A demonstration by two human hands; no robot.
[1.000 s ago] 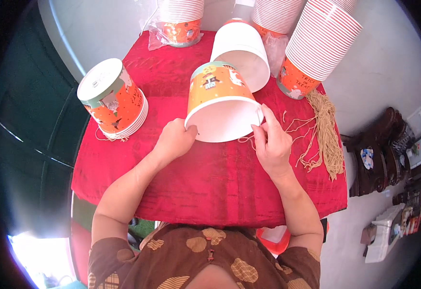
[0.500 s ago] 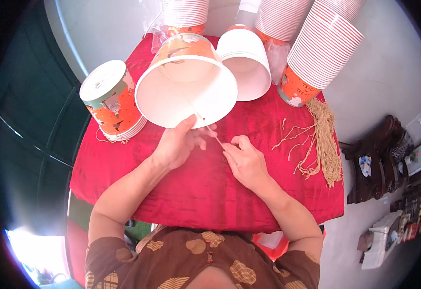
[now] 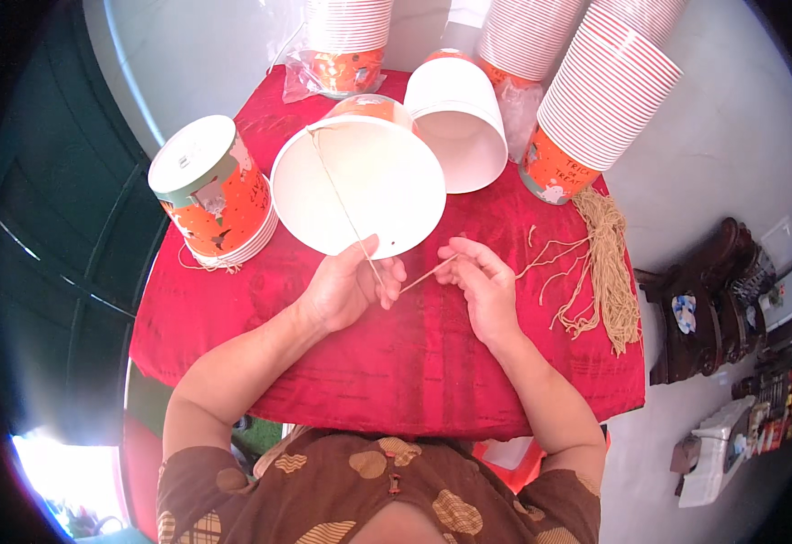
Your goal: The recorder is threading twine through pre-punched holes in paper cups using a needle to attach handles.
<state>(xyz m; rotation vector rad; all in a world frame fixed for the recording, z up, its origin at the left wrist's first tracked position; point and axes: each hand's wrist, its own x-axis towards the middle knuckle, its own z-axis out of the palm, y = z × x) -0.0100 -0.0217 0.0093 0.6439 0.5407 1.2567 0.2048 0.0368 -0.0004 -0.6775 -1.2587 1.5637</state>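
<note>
A white-lined paper bucket (image 3: 400,186) with an orange printed outside lies tilted in the middle, its open mouth facing me. Twine (image 3: 334,181) is fastened at the far rim and runs across the mouth. A small dark hole shows in the near wall. My left hand (image 3: 355,283) is at the near rim, thumb against it, with the twine passing between thumb and curled fingers. From there the twine stretches to my right hand (image 3: 482,281), which pinches its end between thumb and forefinger, apart from the bucket.
Inverted printed buckets (image 3: 210,199) are stacked at the left. White-lined buckets (image 3: 459,136) lie nested behind, and tall bucket stacks (image 3: 595,91) stand at the back and right. A bundle of tan twine (image 3: 609,272) lies on the red tablecloth (image 3: 323,390) near its right edge.
The bucket has come down and its mouth has turned more toward me, bringing the far twine knot into view. My right hand has moved right and slightly up, drawing out the twine.
</note>
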